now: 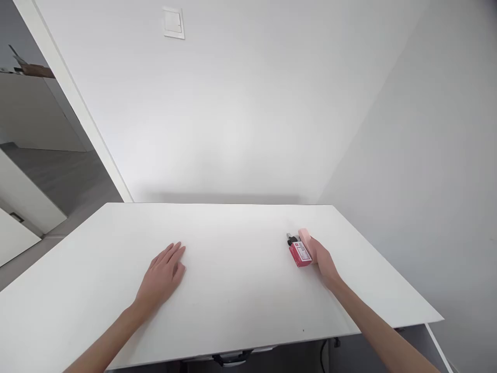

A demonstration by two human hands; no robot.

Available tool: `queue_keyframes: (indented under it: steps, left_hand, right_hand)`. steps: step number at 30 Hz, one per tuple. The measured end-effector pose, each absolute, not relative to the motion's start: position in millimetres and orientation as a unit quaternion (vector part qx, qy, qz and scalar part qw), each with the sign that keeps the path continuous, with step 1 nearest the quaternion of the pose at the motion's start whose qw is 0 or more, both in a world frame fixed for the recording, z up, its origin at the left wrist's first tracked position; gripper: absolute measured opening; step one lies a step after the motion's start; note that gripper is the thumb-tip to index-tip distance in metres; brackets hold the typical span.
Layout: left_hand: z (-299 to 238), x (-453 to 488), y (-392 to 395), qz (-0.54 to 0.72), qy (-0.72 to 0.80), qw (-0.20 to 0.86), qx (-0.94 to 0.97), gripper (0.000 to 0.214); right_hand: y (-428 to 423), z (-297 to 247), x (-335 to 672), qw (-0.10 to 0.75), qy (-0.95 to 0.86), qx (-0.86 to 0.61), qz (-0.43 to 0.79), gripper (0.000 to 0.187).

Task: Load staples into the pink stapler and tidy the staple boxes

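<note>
My left hand (163, 274) lies flat, palm down, on the white tabletop (233, 269), fingers stretched out and nothing in it. On the right side of the table, my right hand (320, 259) is closed around a pink stapler (305, 237), whose rounded far end sticks out past the fingers. Against the stapler's left side sits a small red box (300, 255) with a white label. Just beyond the box is a small black and silver item (292, 239), too small to name. My fingers hide part of the stapler, and I cannot tell whether they touch the box.
Behind the table rises a white wall with a light switch (173, 23). Another wall stands close on the right. A doorway on the left shows a grey floor (77, 181) and a cabinet (34, 111). Below the front edge are a black handle (232, 358) and a cable (322, 355).
</note>
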State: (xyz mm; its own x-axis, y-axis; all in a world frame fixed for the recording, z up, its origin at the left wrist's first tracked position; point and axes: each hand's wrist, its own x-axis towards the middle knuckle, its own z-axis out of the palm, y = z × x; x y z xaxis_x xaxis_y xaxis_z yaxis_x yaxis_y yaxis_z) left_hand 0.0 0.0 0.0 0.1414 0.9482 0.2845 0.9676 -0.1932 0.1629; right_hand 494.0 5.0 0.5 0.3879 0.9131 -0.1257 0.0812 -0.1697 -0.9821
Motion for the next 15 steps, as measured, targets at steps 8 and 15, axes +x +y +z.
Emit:
queue_keyframes:
  steps: [8,15]
  left_hand:
    - [-0.3,1.4,-0.8,-0.182,-0.632,0.024,-0.753,0.055]
    - [-2.2,0.0,-2.0,-0.187,-0.627,0.03,-0.755,0.053]
  right_hand:
    - [11.7,-2.1,487.9,0.498,-0.377,-0.652,0.43,0.053]
    - [10.9,-0.3,475.2,0.508,-0.386,-0.642,0.426,0.065]
